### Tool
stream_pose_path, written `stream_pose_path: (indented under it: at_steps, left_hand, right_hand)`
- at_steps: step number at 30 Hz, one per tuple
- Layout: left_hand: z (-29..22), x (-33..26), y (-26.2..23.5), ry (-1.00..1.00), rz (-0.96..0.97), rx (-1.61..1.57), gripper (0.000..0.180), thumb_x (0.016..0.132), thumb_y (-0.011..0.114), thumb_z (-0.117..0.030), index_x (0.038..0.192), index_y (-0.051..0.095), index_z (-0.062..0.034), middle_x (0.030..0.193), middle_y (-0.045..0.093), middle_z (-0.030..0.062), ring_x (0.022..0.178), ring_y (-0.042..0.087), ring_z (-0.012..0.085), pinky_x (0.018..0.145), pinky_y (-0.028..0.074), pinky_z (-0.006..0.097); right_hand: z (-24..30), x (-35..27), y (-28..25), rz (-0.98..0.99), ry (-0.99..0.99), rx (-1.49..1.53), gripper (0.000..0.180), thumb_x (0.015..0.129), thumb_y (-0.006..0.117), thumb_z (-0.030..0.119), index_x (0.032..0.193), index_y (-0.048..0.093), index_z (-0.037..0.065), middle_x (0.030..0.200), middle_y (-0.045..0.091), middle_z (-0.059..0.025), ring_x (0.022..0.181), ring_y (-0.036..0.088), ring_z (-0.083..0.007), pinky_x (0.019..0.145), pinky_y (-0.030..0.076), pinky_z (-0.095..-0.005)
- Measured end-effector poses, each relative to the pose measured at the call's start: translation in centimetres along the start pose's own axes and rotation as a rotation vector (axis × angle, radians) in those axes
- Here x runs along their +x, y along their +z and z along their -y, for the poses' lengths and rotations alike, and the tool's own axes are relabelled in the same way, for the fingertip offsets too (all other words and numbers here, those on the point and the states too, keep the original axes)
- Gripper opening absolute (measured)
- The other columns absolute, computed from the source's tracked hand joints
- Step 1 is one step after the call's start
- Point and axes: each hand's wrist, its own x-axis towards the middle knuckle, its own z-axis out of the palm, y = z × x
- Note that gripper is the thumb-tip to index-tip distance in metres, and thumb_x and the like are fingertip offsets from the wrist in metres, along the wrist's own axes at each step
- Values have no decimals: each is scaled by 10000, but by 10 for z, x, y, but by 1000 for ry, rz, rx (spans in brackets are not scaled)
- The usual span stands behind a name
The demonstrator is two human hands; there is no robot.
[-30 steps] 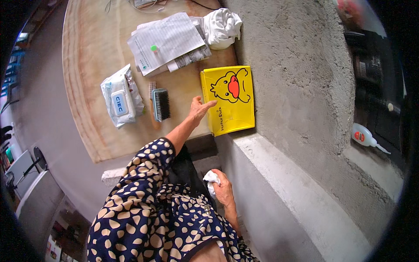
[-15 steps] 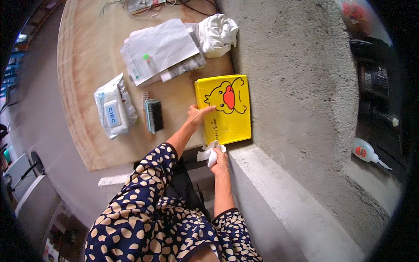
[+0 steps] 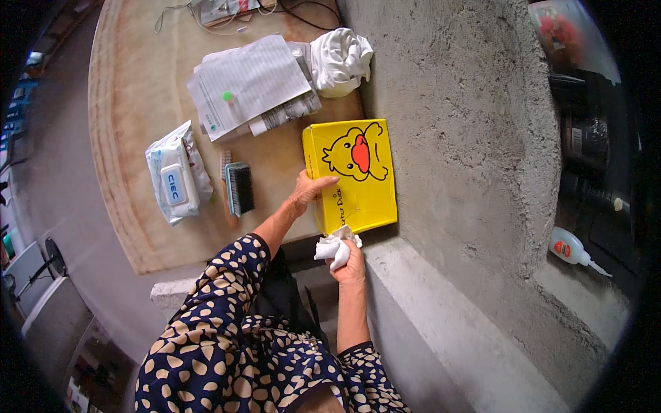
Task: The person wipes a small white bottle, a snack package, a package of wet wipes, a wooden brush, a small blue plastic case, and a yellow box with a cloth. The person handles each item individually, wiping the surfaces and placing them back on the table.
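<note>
A yellow cardboard box (image 3: 368, 196) with a printed cartoon duck lies at the table's right edge, beside the rough wall. My left hand (image 3: 310, 191) grips its left side, the thumb on top and the other fingers hidden down the side. Bunched in my right hand (image 3: 352, 267) is a white wipe (image 3: 334, 249), pressed against the box's near edge. Left of the box lie a dark-bristled brush (image 3: 239, 189) and, partly under it, a wooden-handled brush (image 3: 228, 212). Farther left sits a pack of wet wipes (image 3: 175, 183).
Papers (image 3: 251, 82) with a small green-capped bottle (image 3: 228, 97) lie farther back on the table (image 3: 138, 103). A crumpled white cloth (image 3: 341, 62) sits by the wall (image 3: 454, 124). Cables (image 3: 303, 10) run along the far edge. A white squeeze bottle (image 3: 570, 246) lies beyond the wall.
The white wipe has changed shape and sits more bunched at the box's near edge, with my right hand slightly shifted. My left hand keeps its hold; the whole view has shifted slightly.
</note>
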Motion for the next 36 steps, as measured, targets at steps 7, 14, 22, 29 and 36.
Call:
stream_pose_path:
  at_steps: [7, 14, 22, 29, 36]
  left_hand:
    - [-24, -36, -1, 69, -2, 63, 370, 700, 705, -242, 980, 577, -36, 882, 626, 49, 737, 603, 136, 669, 505, 270]
    - [-29, -122, -27, 107, -78, -90, 394, 684, 698, -147, 998, 545, 36, 899, 633, 101, 758, 633, 184, 660, 535, 313]
    - [-40, -205, -62, 115, -88, -85, 570, 660, 694, -197, 1129, 452, 17, 999, 571, 81, 868, 578, 166, 763, 484, 305]
    - [-80, -282, -85, 238, -16, -48, 754, 641, 759, -208, 1213, 329, 31, 1089, 527, 121, 985, 538, 200, 881, 453, 352]
    - [-93, -319, -109, 393, -148, 145, 750, 604, 776, -237, 1184, 376, 21, 1103, 519, 111, 1006, 499, 191, 892, 415, 301]
  right_hand:
    - [-30, -30, 4, -140, -212, -285, 279, 790, 582, 81, 1067, 558, 53, 927, 614, -70, 825, 612, -198, 708, 510, -343]
    - [-22, -115, 57, -125, -1245, -983, 401, 793, 532, -38, 1174, 446, 54, 1129, 469, -101, 992, 517, -211, 864, 455, -327]
    - [-83, -135, 141, 376, -1600, -1447, 570, 611, 597, -135, 1142, 564, 69, 1256, 420, -150, 1166, 415, -353, 962, 380, -410]
    - [-85, -144, 200, -158, -1967, -1515, 529, 713, 662, 112, 1225, 540, 168, 1317, 411, -119, 1236, 357, -328, 929, 312, -485]
    - [-178, -188, 245, 611, -2166, -1586, 409, 781, 571, 185, 1185, 574, 125, 1267, 499, -106, 1196, 456, -269, 933, 317, -426]
